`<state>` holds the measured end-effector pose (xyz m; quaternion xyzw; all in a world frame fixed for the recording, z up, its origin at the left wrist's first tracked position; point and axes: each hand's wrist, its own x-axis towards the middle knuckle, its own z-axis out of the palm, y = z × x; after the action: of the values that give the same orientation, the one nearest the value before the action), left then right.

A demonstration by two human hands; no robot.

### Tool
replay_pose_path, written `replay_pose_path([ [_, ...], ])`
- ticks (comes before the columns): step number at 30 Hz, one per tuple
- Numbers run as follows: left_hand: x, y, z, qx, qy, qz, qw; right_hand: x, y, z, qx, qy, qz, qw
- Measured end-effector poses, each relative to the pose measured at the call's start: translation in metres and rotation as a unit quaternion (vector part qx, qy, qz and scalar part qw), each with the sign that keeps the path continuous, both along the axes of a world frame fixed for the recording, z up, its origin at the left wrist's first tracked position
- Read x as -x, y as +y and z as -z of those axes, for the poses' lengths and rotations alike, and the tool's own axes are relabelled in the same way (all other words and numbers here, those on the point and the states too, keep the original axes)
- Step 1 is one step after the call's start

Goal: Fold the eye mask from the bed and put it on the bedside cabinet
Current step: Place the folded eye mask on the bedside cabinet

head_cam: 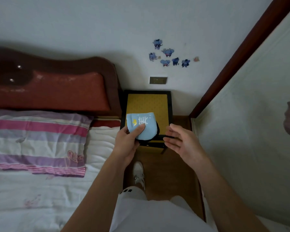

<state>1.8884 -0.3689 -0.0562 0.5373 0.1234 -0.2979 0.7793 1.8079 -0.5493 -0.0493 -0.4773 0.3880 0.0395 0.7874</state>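
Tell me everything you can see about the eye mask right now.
The eye mask is light blue soft-looking fabric with white line markings and a small yellow shape on its face, backed by a black layer that shows along its right and lower edge. It looks folded over into a rounded half shape. The left hand pinches it, thumb on the blue face, holding it over the front of the bedside cabinet. Whether it touches the yellow top cannot be told. The right hand is open beside it, not touching.

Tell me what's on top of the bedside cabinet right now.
The bedside cabinet shows only its bare yellow top. The folded eye mask, pinched in the left hand, covers the near-left corner, so contact there cannot be told. The right hand is open.
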Motion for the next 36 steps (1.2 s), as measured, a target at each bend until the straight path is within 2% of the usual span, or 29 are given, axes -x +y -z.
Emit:
replay_pose_path([
  [5,-0.090,0.005,0.002,-0.003,0.000,0.031,1.000,-0.079,0.000,-0.007,-0.014,0.003,0.039,0.999],
  [10,-0.146,-0.002,0.013,-0.011,0.021,0.030,0.999,-0.121,0.001,-0.002,0.006,0.010,0.035,0.999],
  [15,-0.173,-0.013,0.040,-0.014,0.049,0.049,0.997,-0.139,-0.010,0.021,-0.018,0.017,0.055,0.998],
  [21,-0.191,-0.023,0.082,-0.023,0.098,0.032,0.994,-0.159,-0.020,0.050,0.014,0.058,0.040,0.997],
  [26,-0.200,-0.032,0.120,-0.051,0.090,0.027,0.994,-0.183,-0.030,0.084,0.024,0.099,0.044,0.994],
  [28,-0.203,-0.038,0.139,-0.064,0.089,0.029,0.994,-0.187,-0.033,0.109,0.065,0.092,0.015,0.994],
  [30,-0.206,-0.044,0.160,-0.077,0.089,0.033,0.992,-0.186,-0.036,0.140,0.166,0.108,-0.072,0.978],
  [34,-0.210,-0.055,0.213,-0.120,0.094,0.027,0.988,-0.173,-0.042,0.213,0.300,0.134,-0.204,0.922],
  [36,-0.211,-0.061,0.243,-0.154,0.099,0.026,0.983,-0.167,-0.047,0.247,0.374,0.134,-0.275,0.875],
])
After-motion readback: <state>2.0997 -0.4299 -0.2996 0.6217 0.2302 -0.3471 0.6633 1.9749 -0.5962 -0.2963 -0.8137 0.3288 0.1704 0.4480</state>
